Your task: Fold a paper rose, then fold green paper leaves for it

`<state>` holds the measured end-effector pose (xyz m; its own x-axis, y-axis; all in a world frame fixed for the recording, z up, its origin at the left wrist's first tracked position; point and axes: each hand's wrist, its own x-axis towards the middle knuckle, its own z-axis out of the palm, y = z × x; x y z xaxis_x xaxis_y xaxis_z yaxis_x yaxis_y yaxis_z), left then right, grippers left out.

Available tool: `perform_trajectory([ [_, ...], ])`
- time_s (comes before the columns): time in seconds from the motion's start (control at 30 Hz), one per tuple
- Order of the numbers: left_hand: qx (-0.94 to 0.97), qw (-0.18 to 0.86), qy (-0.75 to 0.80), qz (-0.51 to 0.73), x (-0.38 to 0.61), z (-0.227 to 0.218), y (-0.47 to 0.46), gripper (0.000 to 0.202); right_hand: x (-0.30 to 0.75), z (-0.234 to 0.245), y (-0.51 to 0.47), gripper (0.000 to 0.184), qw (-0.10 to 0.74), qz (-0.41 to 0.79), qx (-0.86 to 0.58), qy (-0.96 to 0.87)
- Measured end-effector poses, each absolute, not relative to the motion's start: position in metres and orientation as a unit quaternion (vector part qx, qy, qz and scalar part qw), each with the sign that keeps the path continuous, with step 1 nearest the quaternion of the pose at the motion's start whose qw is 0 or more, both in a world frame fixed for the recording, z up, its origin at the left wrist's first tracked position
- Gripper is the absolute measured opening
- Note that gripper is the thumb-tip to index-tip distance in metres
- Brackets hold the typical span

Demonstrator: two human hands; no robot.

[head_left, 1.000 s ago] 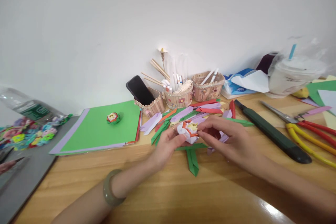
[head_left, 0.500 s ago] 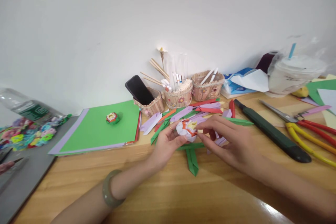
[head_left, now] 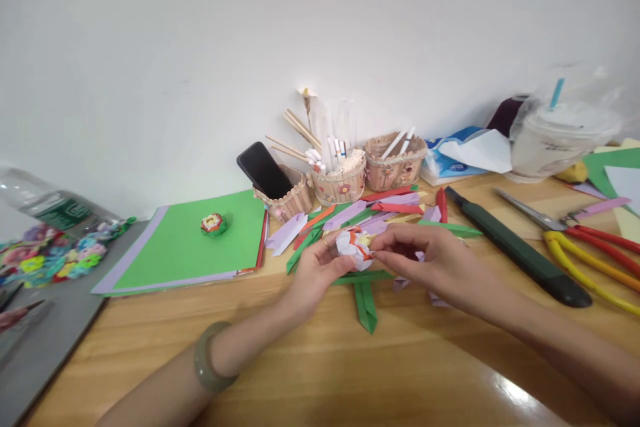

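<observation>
Holding a white, orange and yellow folded-paper flower (head_left: 353,248) above the middle of the desk (head_left: 240,367), over scattered folded paper strips (head_left: 367,310). Gripping its left side in the left hand (head_left: 317,272), pinching its right edge in the right hand (head_left: 433,255) — with each grip closed on it. Having a green-edged paper flower (head_left: 213,224) at left on a green sheet (head_left: 170,253), a utility knife (head_left: 520,250) at right — and 3 stick-sided baskets (head_left: 341,187) at the far side.
</observation>
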<state>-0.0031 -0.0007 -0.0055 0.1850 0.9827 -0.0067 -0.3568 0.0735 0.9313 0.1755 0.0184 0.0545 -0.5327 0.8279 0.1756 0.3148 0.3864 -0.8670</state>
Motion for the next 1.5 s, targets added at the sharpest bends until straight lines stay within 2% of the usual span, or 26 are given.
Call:
perform_trajectory([
  [0.17,0.431,0.634,0.373,0.523,-0.002,-0.002,-0.001,0.056,0.176,0.051,0.021,0.015,0.309,0.414,-0.379,-0.767],
  [0.4,0.466,0.598,0.350,0.550,0.000,0.001,-0.001,0.069,0.173,0.046,0.020,0.016,0.325,0.302,-0.383,-0.810],
  [0.63,0.476,0.605,0.392,0.504,-0.002,0.005,-0.006,0.040,0.171,0.044,0.017,0.018,0.320,0.336,-0.382,-0.799],
  [0.7,0.467,0.620,0.381,0.501,-0.001,0.004,-0.005,0.043,0.170,0.043,0.018,0.019,0.318,0.353,-0.383,-0.792],
  [0.87,0.458,0.654,0.365,0.478,0.000,0.004,-0.002,0.065,0.172,0.042,0.020,0.017,0.307,0.399,-0.396,-0.768],
  [0.97,0.455,0.663,0.346,0.484,0.000,0.003,-0.002,0.062,0.172,0.043,0.021,0.016,0.298,0.393,-0.398,-0.774],
  [1.23,0.467,0.641,0.365,0.488,0.000,0.006,-0.004,0.051,0.170,0.043,0.016,0.017,0.313,0.287,-0.404,-0.810],
  [1.33,0.464,0.644,0.362,0.489,0.000,0.006,-0.005,0.053,0.171,0.047,0.015,0.018,0.302,0.317,-0.400,-0.805],
  [1.5,0.456,0.650,0.355,0.493,0.000,0.007,-0.005,0.052,0.174,0.052,0.019,0.020,0.260,0.443,-0.389,-0.765],
])
